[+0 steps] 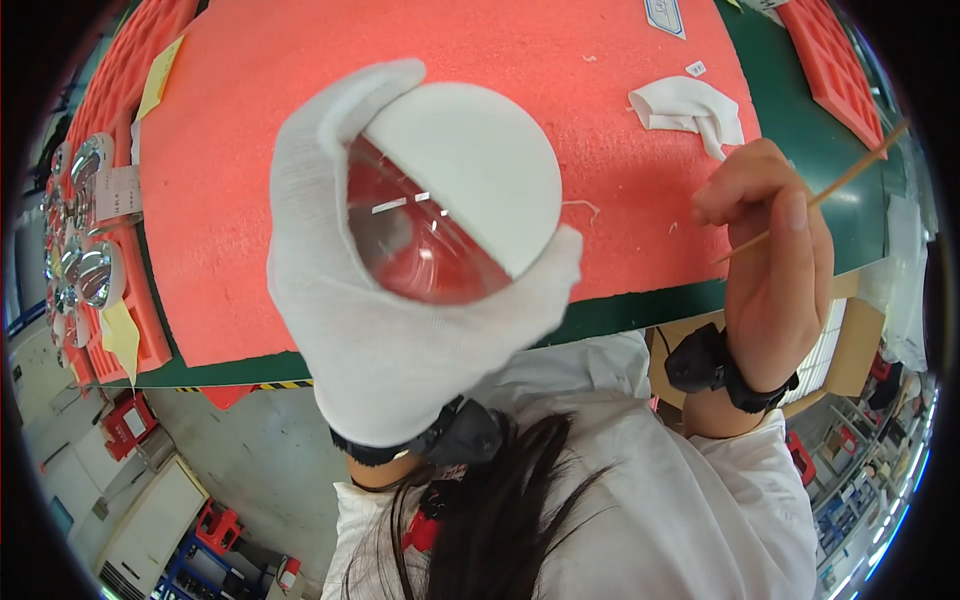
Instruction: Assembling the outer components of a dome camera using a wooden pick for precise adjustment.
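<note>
My left hand (410, 335), in a white glove, is closed around the rim of a round glass piece (425, 250) above the foam sheet. Its upper right part is matte white, bounded by a straight slanting edge; the rest is clear and glossy, with light reflections. Out to the right, my bare right hand (775, 245) pinches a thin wooden stick (858, 165) between thumb and fingers. The stick's lower end points down left, apart from the glass piece. A crumpled white cloth piece (688, 105), perhaps a glove, lies beyond my right hand.
A red foam sheet (220, 200) covers much of the green table (790, 95). At the left, several shiny round glass pieces (95, 270) sit in red foam trays with paper tags. Another red foam tray (830, 70) is at the far right. A cardboard box (855, 345) stands below the table's right side.
</note>
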Available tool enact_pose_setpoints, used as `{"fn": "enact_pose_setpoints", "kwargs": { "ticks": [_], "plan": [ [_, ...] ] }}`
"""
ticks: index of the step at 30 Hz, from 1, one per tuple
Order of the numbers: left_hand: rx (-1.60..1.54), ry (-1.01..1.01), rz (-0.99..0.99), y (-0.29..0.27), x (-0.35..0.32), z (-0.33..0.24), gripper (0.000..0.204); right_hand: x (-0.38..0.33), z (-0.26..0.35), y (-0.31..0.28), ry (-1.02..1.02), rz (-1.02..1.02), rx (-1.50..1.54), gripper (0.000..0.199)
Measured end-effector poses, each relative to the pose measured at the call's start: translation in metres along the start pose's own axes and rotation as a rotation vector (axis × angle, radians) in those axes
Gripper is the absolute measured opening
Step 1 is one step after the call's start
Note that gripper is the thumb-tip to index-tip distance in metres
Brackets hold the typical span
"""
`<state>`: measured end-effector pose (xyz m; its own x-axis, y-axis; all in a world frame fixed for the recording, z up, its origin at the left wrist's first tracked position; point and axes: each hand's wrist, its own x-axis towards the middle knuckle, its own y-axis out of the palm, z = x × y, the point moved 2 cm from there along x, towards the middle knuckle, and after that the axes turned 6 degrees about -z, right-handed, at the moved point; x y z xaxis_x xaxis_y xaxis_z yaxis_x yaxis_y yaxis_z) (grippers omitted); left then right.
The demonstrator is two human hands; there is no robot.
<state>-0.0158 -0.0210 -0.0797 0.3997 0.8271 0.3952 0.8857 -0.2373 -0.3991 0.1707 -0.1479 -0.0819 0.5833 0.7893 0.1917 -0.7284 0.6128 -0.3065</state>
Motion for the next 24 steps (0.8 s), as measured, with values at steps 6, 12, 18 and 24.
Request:
{"fn": "enact_pose_setpoints", "kwargs": {
  "ticks": [6, 12, 18, 24],
  "plan": [
    [-0.051, -0.187, 0.112, -0.004, -0.005, -0.011, 0.073, -0.02, 0.015, 0.018, 0.065, 0.076, 0.582, 0.031],
    [-0.008, -0.172, 0.113, 0.001, -0.008, -0.002, 0.072, -0.013, 0.027, 0.035, -0.261, 0.189, 0.348, 0.014],
    [-0.198, -0.209, 0.088, 0.006, -0.013, -0.007, 0.072, -0.01, 0.031, 0.042, -0.652, 0.176, -0.019, 0.02],
    [-0.216, -0.203, 0.104, 0.003, -0.014, -0.002, 0.073, -0.011, 0.029, 0.045, -0.629, 0.157, 0.014, 0.021]
  ]
}}
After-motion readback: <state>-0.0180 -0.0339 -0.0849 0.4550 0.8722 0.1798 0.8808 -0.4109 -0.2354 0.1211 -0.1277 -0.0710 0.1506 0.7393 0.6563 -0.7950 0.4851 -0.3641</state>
